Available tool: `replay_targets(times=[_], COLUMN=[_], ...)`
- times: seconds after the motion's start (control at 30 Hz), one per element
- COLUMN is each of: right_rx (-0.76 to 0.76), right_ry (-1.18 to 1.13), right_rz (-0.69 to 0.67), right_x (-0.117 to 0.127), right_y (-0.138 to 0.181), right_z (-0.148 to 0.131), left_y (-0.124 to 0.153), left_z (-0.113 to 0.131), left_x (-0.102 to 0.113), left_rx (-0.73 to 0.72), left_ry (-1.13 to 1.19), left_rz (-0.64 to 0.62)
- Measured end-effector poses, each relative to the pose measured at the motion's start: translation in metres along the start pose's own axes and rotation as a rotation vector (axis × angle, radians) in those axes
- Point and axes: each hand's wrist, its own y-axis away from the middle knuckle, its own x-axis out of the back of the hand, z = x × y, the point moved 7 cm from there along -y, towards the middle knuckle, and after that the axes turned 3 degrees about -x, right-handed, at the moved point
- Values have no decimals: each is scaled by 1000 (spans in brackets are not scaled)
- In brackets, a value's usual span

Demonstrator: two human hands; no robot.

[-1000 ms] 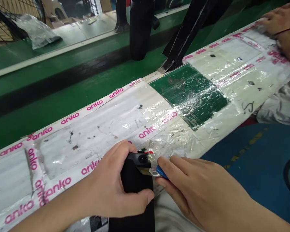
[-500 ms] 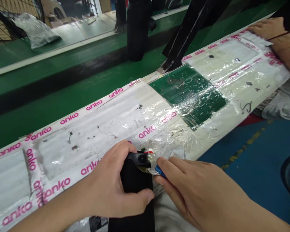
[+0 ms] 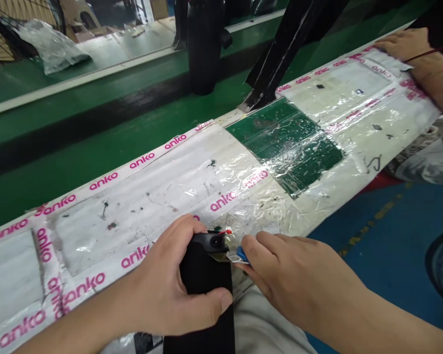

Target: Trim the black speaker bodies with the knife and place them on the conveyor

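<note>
My left hand (image 3: 162,290) is wrapped around a black flat part (image 3: 206,290) at the near edge of the white taped work surface (image 3: 140,196). The part's top end has a small black fitting with a round hole (image 3: 214,241) and a red wire tip (image 3: 225,231). My right hand (image 3: 299,285) is closed in a pinch on a small blue tool (image 3: 241,254) with a metal blade that touches the fitting. Crinkled clear film (image 3: 251,216) lies just beyond both hands.
Pink "anko" tape (image 3: 107,181) borders the surface. A green patch under film (image 3: 284,142) lies to the right. Another person's hand (image 3: 417,54) rests at the far right end. A green conveyor belt (image 3: 77,147), black posts (image 3: 203,44) and a plastic bag (image 3: 51,44) lie beyond.
My right hand has crept slightly left toward the fitting. The other person's hand at the far right has shifted a little. My left hand keeps its grip.
</note>
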Motion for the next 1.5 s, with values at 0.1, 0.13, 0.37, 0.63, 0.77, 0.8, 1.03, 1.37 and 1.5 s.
replay_targets(times=[0.1, 0.13, 0.37, 0.63, 0.77, 0.8, 1.03, 1.37, 1.5], right_rx=[4, 3, -23, 5, 10, 12, -3, 7, 22], right_ry=[-47, -63, -87, 44, 42, 40, 44, -74, -101], right_rz=[2, 2, -15, 28, 7, 3, -25, -157, -194], right_x=[-9, -12, -14, 4, 5, 5, 3, -4, -18], right_y=[0, 1, 8, 13, 11, 11, 11, 0, -2], right_z=[3, 3, 1, -6, -7, -7, -6, 1, 9], left_y=[1, 1, 0, 1, -1, -1, -2, -3, -3], left_z=[-1, -1, -2, -2, -4, -4, -3, -2, -3], left_x=[0, 0, -3, -1, -2, -1, -1, -1, -2], left_rx=[-42, -51, -50, -44, -27, -25, -38, 24, -8], left_ry=[20, 24, -33, -33, -16, -12, -9, 18, 6], left_rz=[28, 34, 34, 51, 39, 41, 31, 10, 21])
